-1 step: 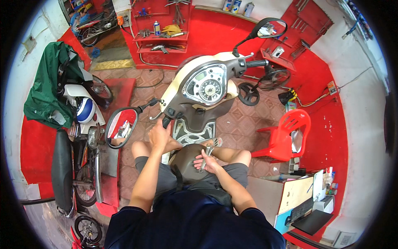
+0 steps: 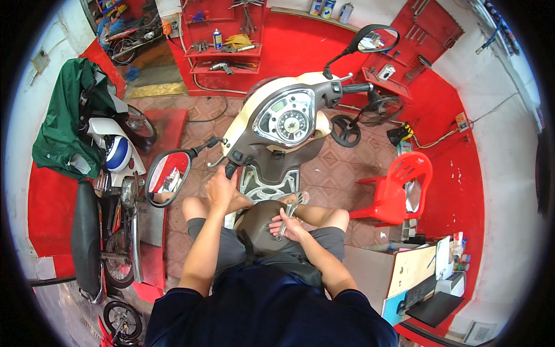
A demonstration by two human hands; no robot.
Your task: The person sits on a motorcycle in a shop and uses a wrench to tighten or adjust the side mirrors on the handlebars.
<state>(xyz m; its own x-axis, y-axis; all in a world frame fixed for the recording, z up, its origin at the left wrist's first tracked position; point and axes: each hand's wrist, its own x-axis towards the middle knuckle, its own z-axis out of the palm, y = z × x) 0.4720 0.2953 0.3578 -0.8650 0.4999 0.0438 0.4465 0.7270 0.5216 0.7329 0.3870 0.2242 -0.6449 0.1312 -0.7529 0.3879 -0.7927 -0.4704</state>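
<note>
Clasping the scooter handle (image 2: 230, 170) is the left hand (image 2: 220, 188); the right hand (image 2: 293, 228) loosely holds a wrench (image 2: 291, 211) over the right edge of the seat (image 2: 258, 228). Nothing has visibly changed, suggesting a pause.

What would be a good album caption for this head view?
Astride a cream-and-brown motor scooter, left hand on the left handlebar grip, right hand holding a silver wrench.

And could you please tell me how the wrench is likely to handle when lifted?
The wrench in the right hand looks like metal, so it is probably stiff and fairly heavy for its size. Its shiny surface might feel slippery. Its widened end suggests it would hardly roll.
</note>
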